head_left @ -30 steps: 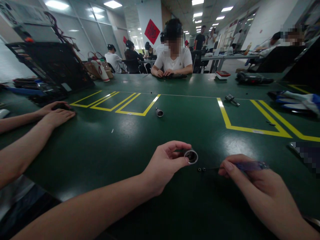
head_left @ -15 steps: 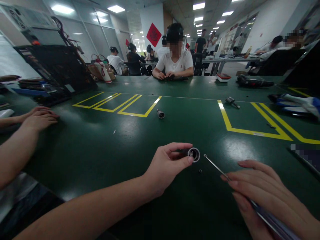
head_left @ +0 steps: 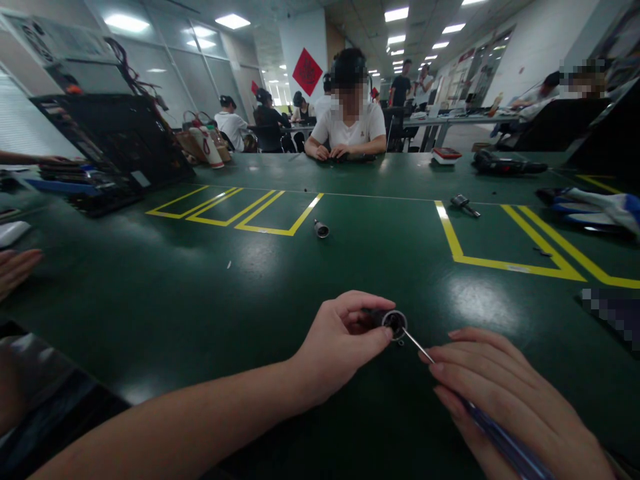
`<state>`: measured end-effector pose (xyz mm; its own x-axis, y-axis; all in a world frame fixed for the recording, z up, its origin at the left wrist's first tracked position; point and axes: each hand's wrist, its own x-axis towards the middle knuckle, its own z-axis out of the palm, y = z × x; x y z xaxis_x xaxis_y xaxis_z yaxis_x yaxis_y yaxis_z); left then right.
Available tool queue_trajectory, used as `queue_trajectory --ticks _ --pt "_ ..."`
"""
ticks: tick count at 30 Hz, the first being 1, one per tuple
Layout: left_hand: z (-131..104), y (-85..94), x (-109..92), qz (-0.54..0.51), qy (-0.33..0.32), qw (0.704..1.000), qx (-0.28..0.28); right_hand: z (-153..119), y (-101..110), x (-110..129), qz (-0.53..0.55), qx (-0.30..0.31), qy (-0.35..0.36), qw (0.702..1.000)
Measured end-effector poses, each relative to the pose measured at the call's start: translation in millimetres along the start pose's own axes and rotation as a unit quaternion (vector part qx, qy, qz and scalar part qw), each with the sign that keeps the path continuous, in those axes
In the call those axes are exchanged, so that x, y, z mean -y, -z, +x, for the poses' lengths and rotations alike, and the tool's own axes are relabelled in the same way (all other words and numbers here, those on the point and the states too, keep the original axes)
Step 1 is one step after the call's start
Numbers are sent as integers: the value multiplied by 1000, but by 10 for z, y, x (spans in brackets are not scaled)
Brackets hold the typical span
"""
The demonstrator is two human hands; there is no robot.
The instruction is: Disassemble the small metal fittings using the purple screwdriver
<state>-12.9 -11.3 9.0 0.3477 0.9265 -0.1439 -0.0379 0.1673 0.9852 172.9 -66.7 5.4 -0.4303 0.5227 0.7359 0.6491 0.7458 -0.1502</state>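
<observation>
A hollow round metal part (head_left: 395,324) is gripped between the thumb and fingers of my left hand (head_left: 345,340), its open end facing right. My right hand (head_left: 505,393) holds a thin screwdriver (head_left: 419,347) with a purplish, see-through handle. The screwdriver's tip is at the mouth of the part; how deep it goes in cannot be made out. Just under the part, a small ring (head_left: 401,343) lies on the green table (head_left: 240,320). Farther back stands a similar metal cup-shaped part (head_left: 321,229).
Yellow tape (head_left: 265,230) marks the table. At the right are a metal piece (head_left: 465,205), blue and white gloves (head_left: 590,210) and a black tool (head_left: 507,163). A person (head_left: 350,127) sits opposite. Another person's hand (head_left: 17,270) is at the left edge.
The screwdriver has moved left and down to the metal part's opening. My left hand has shifted the part slightly right and down. The neighbour's hands at the left have drawn back.
</observation>
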Motion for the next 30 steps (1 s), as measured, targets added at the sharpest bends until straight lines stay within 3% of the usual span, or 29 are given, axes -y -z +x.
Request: queue_trajectory --ticks 16,19,25,30 --pt "5 -26 0 43 -33 998 -36 43 1 77 -13 -5 42 999" --pt "16 -8 1 30 -26 999 -25 -27 20 51 16 -25 -11 999" --pt "46 33 -27 14 -10 999 -35 -50 30 -96 63 -23 -213 975" --pt "48 38 -41 -15 7 999 -41 10 -29 -149 84 -3 -266 960"
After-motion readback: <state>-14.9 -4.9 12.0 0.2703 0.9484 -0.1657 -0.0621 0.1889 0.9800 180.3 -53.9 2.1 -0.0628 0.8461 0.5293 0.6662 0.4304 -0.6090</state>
